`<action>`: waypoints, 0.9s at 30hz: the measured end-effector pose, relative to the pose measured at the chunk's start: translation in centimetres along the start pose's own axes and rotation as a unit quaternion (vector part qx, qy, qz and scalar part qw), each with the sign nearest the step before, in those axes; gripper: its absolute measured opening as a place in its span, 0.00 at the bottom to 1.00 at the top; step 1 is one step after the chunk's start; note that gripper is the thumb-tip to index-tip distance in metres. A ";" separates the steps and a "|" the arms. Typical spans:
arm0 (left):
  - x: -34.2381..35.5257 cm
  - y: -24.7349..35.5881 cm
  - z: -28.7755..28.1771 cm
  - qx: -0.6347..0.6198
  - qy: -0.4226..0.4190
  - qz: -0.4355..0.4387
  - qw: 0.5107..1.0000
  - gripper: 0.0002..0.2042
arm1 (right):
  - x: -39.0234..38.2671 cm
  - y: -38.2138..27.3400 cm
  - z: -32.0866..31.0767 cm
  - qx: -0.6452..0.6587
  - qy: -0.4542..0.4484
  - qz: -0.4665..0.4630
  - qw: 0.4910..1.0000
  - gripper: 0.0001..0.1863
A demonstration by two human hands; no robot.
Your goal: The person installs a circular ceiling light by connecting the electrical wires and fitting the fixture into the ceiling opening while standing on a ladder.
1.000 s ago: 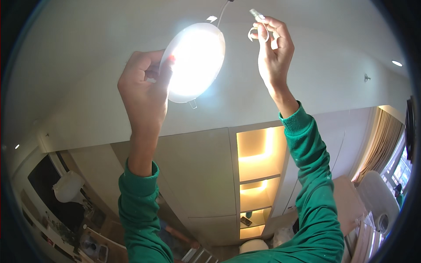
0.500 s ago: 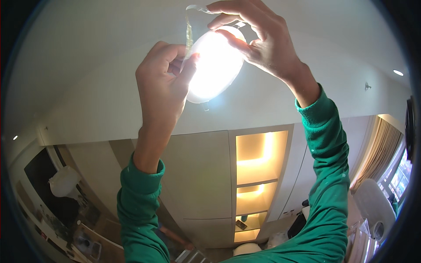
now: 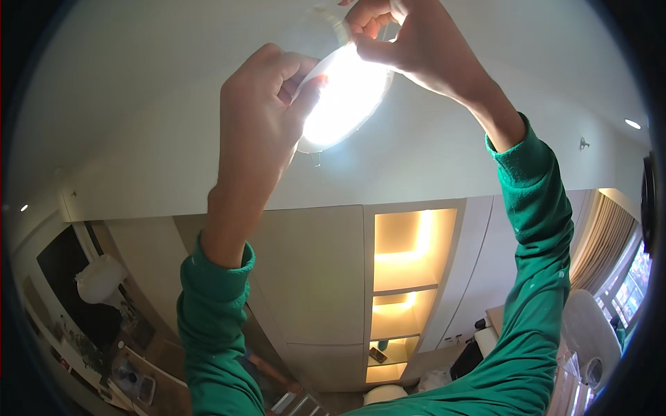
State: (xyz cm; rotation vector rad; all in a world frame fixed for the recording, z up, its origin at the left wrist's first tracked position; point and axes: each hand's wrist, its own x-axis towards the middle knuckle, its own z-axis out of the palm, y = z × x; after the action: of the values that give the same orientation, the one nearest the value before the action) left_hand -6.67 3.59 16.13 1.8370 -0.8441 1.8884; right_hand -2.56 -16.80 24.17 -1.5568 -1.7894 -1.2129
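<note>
Overhead, a round lit ceiling lamp (image 3: pixel 347 97) glows white and hangs tilted just under the ceiling. My left hand (image 3: pixel 267 104) grips its left edge, thumb on the bright face and fingers curled behind. At the upper rim my right hand (image 3: pixel 409 48) is closed, thumb against bent fingers. A thin clear plastic strip (image 3: pixel 338 26), smeared by motion, curves off the rim up to those fingertips, which pinch it. A small metal spring clip (image 3: pixel 317 159) sticks out below the lamp. The back of the lamp and its opening are hidden.
Below are tall pale cabinets (image 3: pixel 312 277) and lit shelves (image 3: pixel 406 249). Another person's arm (image 3: pixel 270 371) shows low down, beside a metal stepladder (image 3: pixel 298 403). At right are a ceiling fitting (image 3: pixel 584 144), a small lit downlight (image 3: pixel 632 124), a curtain (image 3: pixel 610 236) and a window.
My right hand has gone from spread fingers to a closed pinch at the upper rim. The strip has swung and blurred. The lamp, held by my left hand, has shifted slightly up and right.
</note>
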 end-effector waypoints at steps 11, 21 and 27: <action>1.2 0.1 -1.2 -0.014 -0.047 0.041 0.998 0.05 | 1.2 -3.3 -1.3 0.094 -0.004 0.270 0.958 0.24; 1.7 0.0 0.5 -0.012 -0.039 -0.025 0.999 0.09 | 0.5 -3.2 0.4 0.099 0.027 0.038 0.994 0.19; 1.6 -0.8 1.3 -0.020 0.008 -0.008 1.000 0.08 | 0.4 -2.9 0.7 0.233 0.018 0.049 0.971 0.18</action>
State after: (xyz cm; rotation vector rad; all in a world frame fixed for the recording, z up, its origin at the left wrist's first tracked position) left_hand -5.25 3.14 17.85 1.7980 -0.8549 1.8599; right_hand -5.24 -15.92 23.27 -1.3187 -1.7874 -0.6997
